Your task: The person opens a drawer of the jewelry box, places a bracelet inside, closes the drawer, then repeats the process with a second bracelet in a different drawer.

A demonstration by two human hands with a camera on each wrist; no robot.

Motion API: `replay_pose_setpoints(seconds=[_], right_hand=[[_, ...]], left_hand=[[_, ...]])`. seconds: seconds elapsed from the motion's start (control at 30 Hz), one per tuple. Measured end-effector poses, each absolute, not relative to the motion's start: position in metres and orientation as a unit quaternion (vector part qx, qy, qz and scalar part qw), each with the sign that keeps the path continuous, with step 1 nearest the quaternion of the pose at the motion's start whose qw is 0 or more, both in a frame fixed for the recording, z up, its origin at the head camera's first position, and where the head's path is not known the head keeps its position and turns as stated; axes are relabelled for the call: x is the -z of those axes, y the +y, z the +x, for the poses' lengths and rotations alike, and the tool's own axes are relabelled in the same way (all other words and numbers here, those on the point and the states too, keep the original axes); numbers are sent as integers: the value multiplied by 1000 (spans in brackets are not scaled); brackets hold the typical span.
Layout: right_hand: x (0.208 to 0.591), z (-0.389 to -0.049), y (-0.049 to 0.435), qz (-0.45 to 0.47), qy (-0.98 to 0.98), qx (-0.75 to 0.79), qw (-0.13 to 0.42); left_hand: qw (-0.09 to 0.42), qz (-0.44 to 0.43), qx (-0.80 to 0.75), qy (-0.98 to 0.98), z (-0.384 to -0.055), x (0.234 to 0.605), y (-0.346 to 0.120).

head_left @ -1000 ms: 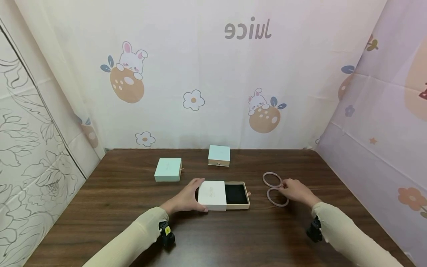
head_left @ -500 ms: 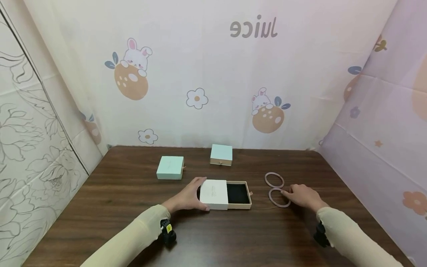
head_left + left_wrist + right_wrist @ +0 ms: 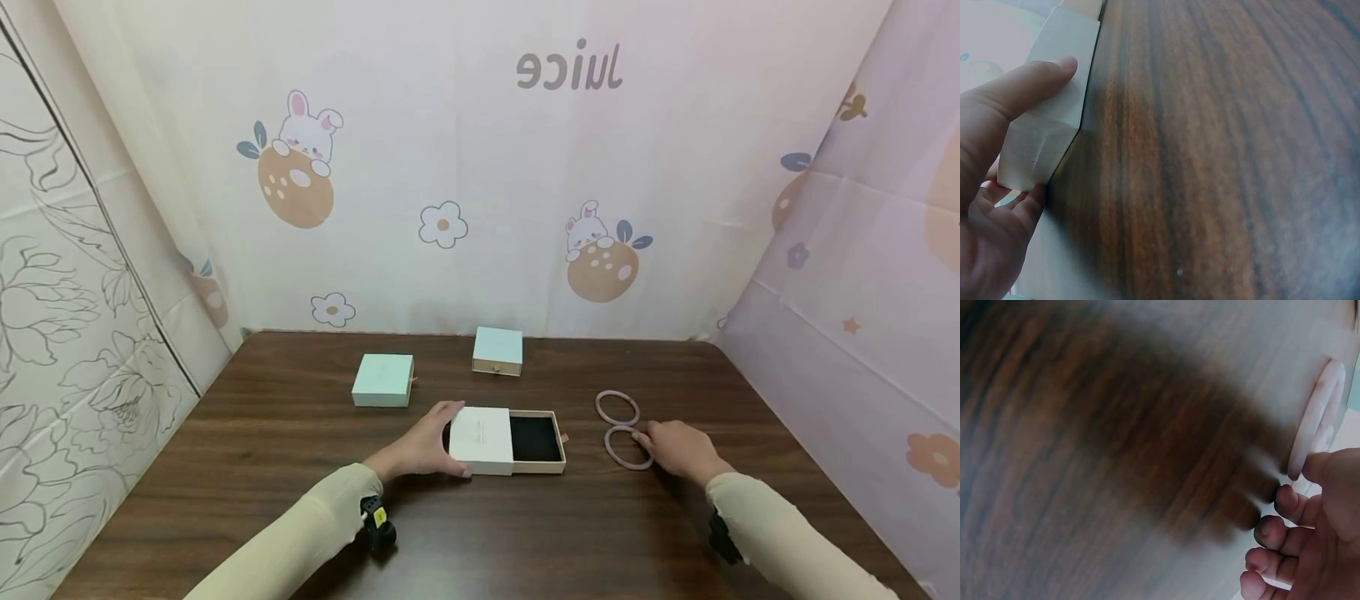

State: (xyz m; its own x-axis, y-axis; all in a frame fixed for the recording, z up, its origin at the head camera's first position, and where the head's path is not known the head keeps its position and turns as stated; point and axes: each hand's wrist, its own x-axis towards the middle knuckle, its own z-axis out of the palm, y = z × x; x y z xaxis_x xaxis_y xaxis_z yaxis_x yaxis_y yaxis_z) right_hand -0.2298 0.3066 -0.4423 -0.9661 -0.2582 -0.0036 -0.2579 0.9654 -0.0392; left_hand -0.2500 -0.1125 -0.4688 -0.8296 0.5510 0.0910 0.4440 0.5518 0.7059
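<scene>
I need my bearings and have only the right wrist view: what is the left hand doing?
Observer: In the head view, the left hand grips a white box.
Operator: Is that box shut?
Observer: No, its drawer sticks partway out at the right end.
Operator: What can you see inside the drawer?
Observer: A black lining across the exposed part.
</scene>
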Motion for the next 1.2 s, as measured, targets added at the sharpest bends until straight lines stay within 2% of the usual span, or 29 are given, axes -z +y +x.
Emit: replay_pose_setpoints(seconds=[0.33,0.83,1.2], right_hand=[[453,-231,308,-187,980,-27,-57],[458,-231,306,-181,980,-52,-61],[448,-231,301,-186,979,-57,-66]], left_hand=[[68,284,-383,876,-250,469,-113],[67,284,-387,875,-249,470,-112],[67,285,-382,876,-250,469,-113]])
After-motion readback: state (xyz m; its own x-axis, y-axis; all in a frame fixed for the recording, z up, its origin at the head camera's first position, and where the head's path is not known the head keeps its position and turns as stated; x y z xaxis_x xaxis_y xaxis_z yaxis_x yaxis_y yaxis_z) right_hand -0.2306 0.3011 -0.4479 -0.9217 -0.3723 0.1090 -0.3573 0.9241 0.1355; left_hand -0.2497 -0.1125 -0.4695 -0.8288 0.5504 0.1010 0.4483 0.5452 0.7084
